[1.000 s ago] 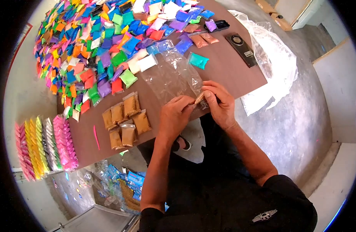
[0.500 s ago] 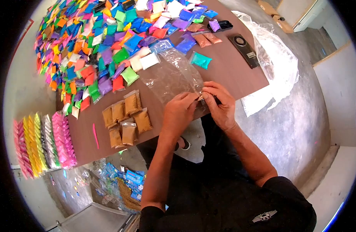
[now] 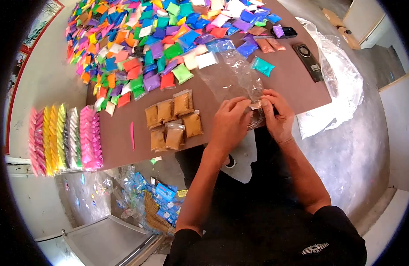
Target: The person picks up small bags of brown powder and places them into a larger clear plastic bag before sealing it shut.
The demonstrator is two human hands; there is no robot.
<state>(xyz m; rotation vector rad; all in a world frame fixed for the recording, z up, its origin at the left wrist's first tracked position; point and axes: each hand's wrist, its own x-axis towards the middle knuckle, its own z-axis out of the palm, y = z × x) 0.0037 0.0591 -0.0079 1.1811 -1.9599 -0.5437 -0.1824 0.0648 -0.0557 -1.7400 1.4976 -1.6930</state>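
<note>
A long clear plastic bag (image 3: 229, 77) lies across the table, its near end gathered between my hands at the table's front edge. My left hand (image 3: 231, 122) is closed, with thumb and fingers pinching the bag's end. On the other side, my right hand (image 3: 279, 116) also pinches that end, thumb against the bent fingers. The exact grip between the fingertips is partly hidden. Left of my hands sit several small zip bags of brown material (image 3: 174, 135), some overlapping. A teal packet (image 3: 262, 66) rests beyond my right hand.
A large heap of colourful packets (image 3: 155, 48) covers the back left of the table (image 3: 118, 153). Bundled packet strips (image 3: 90, 137) stand at the left end, near a pink stick (image 3: 132, 136). A black device (image 3: 307, 62) and white plastic sheeting (image 3: 331, 84) are at right.
The view has swung left, so the table and everything on it appear farther right. Both hands stay at the bag's end, with the left fingers slightly shifted.
</note>
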